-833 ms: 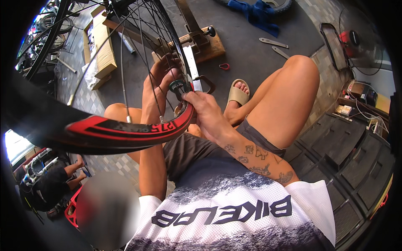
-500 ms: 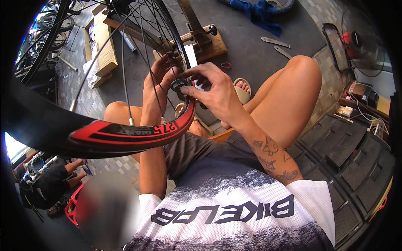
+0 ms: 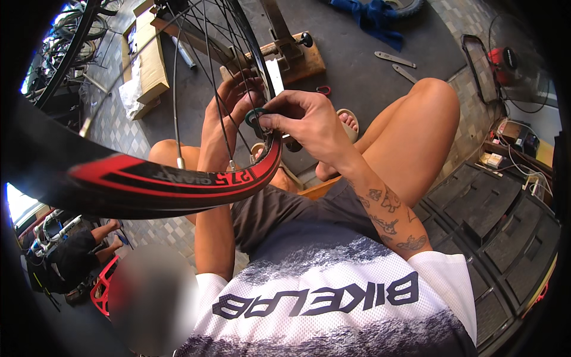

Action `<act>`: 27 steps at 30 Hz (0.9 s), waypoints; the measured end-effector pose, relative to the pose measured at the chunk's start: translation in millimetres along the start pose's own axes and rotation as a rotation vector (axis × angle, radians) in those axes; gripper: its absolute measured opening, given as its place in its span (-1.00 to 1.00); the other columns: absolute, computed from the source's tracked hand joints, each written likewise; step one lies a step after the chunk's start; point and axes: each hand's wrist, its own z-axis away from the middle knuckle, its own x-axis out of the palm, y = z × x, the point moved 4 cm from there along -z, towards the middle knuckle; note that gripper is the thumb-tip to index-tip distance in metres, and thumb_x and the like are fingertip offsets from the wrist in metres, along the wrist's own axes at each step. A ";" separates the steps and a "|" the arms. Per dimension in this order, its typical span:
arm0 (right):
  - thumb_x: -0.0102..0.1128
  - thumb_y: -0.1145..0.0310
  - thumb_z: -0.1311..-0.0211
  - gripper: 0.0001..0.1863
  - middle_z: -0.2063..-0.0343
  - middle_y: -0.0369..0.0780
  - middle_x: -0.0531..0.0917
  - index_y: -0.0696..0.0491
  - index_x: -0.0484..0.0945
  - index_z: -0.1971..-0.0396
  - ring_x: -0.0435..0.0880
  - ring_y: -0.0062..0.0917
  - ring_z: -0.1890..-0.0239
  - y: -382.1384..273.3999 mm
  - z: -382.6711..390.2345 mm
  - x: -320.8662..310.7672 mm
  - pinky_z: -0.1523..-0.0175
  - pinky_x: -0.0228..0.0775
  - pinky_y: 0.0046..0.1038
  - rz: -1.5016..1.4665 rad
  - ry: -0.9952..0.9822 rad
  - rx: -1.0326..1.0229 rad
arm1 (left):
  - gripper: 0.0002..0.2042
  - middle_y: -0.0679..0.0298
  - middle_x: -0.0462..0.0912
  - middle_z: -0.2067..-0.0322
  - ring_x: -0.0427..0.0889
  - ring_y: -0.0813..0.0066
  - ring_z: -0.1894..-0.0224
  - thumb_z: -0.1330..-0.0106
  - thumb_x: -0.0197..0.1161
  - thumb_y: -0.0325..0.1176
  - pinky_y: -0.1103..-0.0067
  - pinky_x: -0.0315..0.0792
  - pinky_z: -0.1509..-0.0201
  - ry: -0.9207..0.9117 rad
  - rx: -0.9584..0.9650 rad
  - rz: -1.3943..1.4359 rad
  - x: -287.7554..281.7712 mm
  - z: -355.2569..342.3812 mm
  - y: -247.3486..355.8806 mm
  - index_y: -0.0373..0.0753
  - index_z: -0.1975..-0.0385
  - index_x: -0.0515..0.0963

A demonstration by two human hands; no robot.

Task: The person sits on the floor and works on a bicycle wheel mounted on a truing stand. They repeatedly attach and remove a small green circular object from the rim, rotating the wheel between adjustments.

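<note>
A bicycle wheel fills the left side, its black rim with red bands (image 3: 178, 181) curving in front of me. Between the thumb and forefinger of my right hand (image 3: 309, 122) is a green, ring-shaped spoke wrench (image 3: 253, 115), held against the inner side of the rim at the spoke ends. Behind the spokes, my left hand (image 3: 233, 104) has its fingers loosely bent and apart, close to the rim and the wrench. Spokes and rim partly cover that hand, and I see nothing held in it.
Beyond the hands, a metal stand on a wooden base (image 3: 306, 62) surrounds the wheel. An open cardboard box (image 3: 148, 71) lies to its left. Two flat metal tools (image 3: 395, 58) and a blue cloth (image 3: 372, 24) lie on the dark mat. Black drawers (image 3: 476, 196) stand at right.
The rim's red bands and the near spokes have shifted left. My right hand has moved slightly right, still pinching the green spoke wrench; my left hand stays behind the spokes.
</note>
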 end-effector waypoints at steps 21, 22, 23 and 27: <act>-0.17 -0.12 -0.68 -0.53 0.68 -0.29 0.47 -0.03 0.38 0.29 0.40 -0.52 0.78 66.1 26.5 60.0 0.66 0.30 -0.41 -0.885 0.164 0.601 | -0.68 0.34 0.36 0.66 0.28 0.63 0.55 -0.56 0.28 -0.29 0.49 0.23 0.48 0.027 0.171 -0.960 15.1 16.0 36.4 -0.41 0.40 0.51; -0.17 -0.12 -0.68 -0.54 0.68 -0.29 0.46 -0.02 0.38 0.29 0.39 -0.52 0.78 64.4 28.2 63.3 0.67 0.29 -0.42 -0.904 0.191 0.601 | -0.67 0.34 0.35 0.66 0.28 0.62 0.55 -0.57 0.27 -0.27 0.50 0.23 0.48 0.005 0.159 -0.886 15.4 17.4 34.8 -0.40 0.41 0.50; -0.17 -0.11 -0.68 -0.54 0.69 -0.30 0.45 -0.02 0.39 0.29 0.38 -0.53 0.79 63.3 30.1 65.6 0.68 0.27 -0.44 -0.916 0.223 0.618 | -0.65 0.35 0.34 0.67 0.27 0.62 0.55 -0.57 0.27 -0.25 0.50 0.22 0.48 -0.016 0.149 -0.812 16.1 18.9 33.2 -0.39 0.42 0.50; -0.19 -0.08 -0.68 -0.53 0.69 -0.32 0.44 0.00 0.40 0.32 0.35 -0.56 0.81 55.8 31.1 67.0 0.70 0.26 -0.45 -0.926 0.269 0.615 | -0.65 0.44 0.37 0.65 0.25 0.68 0.56 -0.60 0.24 -0.20 0.56 0.17 0.49 -0.017 -0.007 -0.722 15.2 24.0 23.9 -0.30 0.44 0.53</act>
